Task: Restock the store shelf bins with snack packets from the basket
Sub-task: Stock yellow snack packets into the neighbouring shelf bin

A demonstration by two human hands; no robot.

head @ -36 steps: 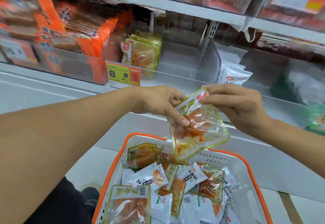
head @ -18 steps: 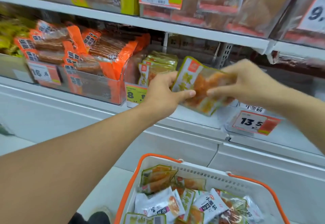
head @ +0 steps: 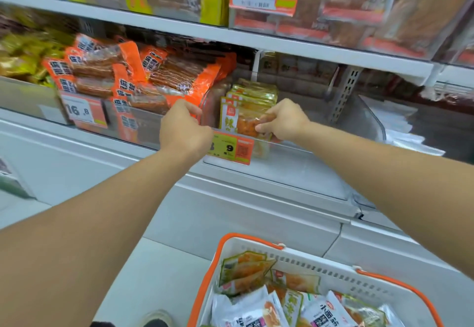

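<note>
The basket (head: 256, 244), nearest, still holds many snack packets (head: 246, 270). Beyond it, the yellow-edged packet (head: 246, 124) that was above the basket a second ago now stands in the clear bin (head: 266, 152) behind the 8.9 price tag (head: 232, 148). The right hand (head: 282, 121) pinches it with curled fingers; the left hand (head: 184, 129) has let go, fingers curled at the bin's left wall, though whether they grip it I cannot tell. This packet looks almost shelved.
</note>
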